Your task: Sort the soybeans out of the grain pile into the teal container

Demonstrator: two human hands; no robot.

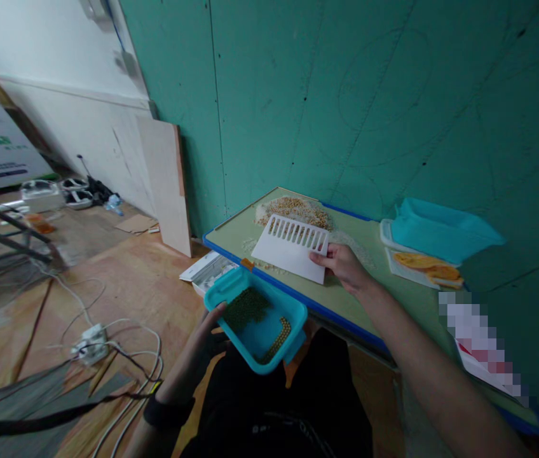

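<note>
My left hand [208, 326] grips the near-left edge of a teal plastic tub [293, 318] held just below the table's front edge; green beans and a few yellow ones lie inside it. My right hand [341, 264] is closed on the right corner of a white slotted scraper card [288, 251] that rests on the green tabletop [346, 299]. Behind the card lies a heap of mixed rice and yellow grains [295, 208].
A teal lid and white trays with orange pieces [429, 267] sit at the table's right, by the green wall. A power strip with cables [91, 343] lies on the wooden floor at left. A board [167, 184] leans against the wall.
</note>
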